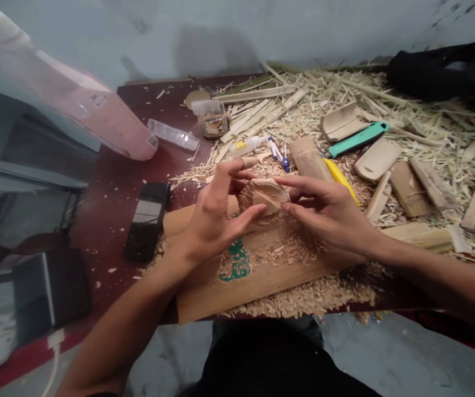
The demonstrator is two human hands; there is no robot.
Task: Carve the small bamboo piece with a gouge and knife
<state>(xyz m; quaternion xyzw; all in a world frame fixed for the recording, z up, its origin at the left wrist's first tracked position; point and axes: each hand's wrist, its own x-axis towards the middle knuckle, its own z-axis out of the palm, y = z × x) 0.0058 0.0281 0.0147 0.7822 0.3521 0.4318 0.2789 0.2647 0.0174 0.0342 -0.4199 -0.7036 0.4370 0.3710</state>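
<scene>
Nearby, wood chips (303, 298) are lying before a wooden board (208, 300); above it, the left hand (216, 215) and right hand (326, 209) are pinching a carved wood piece (268, 194) between them. Leftward, a smartphone (148, 223) is resting on the bench (111, 220); far right, pale shavings (423, 113) are spreading.

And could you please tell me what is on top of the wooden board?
Wood shavings lie on the board, some over a green patch. The left hand, right hand and held wooden piece hide some of the board.
</scene>
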